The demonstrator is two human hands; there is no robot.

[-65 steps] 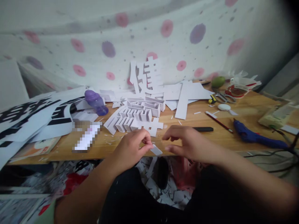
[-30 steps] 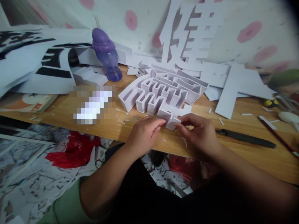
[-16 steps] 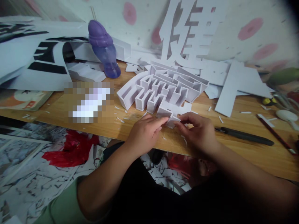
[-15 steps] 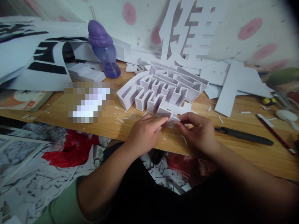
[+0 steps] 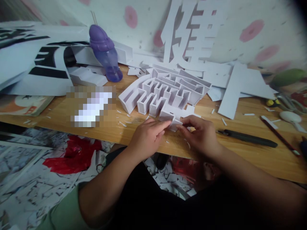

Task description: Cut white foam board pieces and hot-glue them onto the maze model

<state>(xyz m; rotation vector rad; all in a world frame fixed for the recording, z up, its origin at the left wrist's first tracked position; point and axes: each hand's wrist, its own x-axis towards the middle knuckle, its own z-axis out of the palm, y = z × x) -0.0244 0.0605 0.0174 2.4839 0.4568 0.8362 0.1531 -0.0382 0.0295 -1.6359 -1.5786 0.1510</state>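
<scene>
Fingers [image 5: 164,125] of left hand [image 5: 146,136] and right hand [image 5: 201,135] clamped on a white card piece [image 5: 175,124].
It is pressed to the walled card letter's [image 5: 165,92] near corner, by the worktop's [image 5: 240,156] front edge; bare wood is left up to the black pen [image 5: 247,138].

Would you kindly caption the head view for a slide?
Left hand steadies, right hand pinches a white strip at the near edge of a paper character.

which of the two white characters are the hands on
The walled character lying on the table; left hand and right hand touch its near end. The flat cut-out character stands behind, untouched.
</scene>
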